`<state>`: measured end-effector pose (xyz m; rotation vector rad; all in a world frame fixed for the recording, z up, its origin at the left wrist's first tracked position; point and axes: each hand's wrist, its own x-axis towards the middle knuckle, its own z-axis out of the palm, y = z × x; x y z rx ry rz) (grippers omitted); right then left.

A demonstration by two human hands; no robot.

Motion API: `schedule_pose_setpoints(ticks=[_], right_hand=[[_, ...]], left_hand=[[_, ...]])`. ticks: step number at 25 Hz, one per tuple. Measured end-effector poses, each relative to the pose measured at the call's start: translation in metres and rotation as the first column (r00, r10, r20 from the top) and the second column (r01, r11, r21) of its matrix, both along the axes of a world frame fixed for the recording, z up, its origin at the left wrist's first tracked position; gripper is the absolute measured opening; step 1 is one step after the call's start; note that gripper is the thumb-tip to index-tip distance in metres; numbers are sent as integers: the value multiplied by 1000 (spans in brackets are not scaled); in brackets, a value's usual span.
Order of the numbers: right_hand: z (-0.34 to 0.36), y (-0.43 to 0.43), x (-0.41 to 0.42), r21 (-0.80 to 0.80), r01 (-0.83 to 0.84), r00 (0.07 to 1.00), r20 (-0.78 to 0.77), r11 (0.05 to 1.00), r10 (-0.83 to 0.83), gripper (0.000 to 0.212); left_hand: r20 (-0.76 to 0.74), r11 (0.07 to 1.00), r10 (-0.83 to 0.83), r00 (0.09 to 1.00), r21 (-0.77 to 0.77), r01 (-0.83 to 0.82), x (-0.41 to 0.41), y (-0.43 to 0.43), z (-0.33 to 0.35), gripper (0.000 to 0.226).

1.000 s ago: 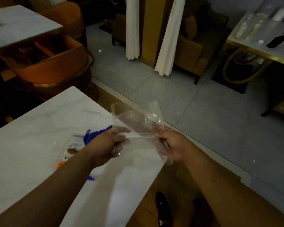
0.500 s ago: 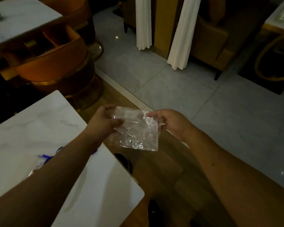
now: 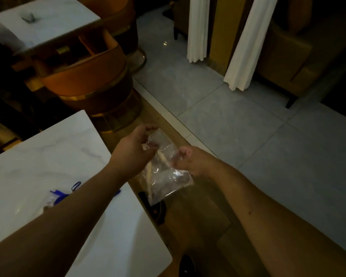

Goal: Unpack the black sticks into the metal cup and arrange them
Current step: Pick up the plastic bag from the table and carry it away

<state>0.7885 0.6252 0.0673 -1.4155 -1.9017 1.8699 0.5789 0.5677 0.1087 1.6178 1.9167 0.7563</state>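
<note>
A clear plastic bag (image 3: 165,177) hangs crumpled between my two hands, out past the right edge of the white marble table (image 3: 48,156) and over the wooden floor strip. My left hand (image 3: 133,150) pinches the bag's upper left part. The fingers of my right hand (image 3: 192,160) are closed on its upper right edge. The bag looks empty apart from a pale fold or strip inside. No black sticks and no metal cup are in view.
On the table lies a small packet with blue parts (image 3: 57,196), half hidden by my left forearm. An orange chair (image 3: 88,76) stands beyond the table, with a second white table (image 3: 48,23) behind it. White curtains (image 3: 242,47) hang over grey floor tiles. My dark shoe (image 3: 186,265) shows at the bottom.
Both hands have carried the bag off the table to the right. The bag has gone from stretched flat to crumpled and hanging lower, with the hands closer together.
</note>
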Motion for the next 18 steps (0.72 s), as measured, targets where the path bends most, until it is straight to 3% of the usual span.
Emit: schedule_pose_setpoints(ticks=[3,6,9,13,18], right_hand=[[-39,-1,-21,93,95,994,50,991,-100,15],[-104,-2,-35,213,194,960,161,958,-230,17],[-179,-8,-49,192,223,930,254,956,-268,17],[-284,-31,-80,101,185,929,307,978,-207,11],[-407,-66,-135,-60,82,934,352,995,-55,9]], left_hand=[[-123,999,30,992,-10,-32,-19,-6,-38,57],[-281,980,-12,960,-195,-45,-40,-30,-106,56],[-339,935,-132,931,-353,4,-52,-70,-173,44],[-445,943,-268,854,-304,138,-56,-107,-230,31],[-437,965,-219,872,-231,127,-59,-111,-247,26]])
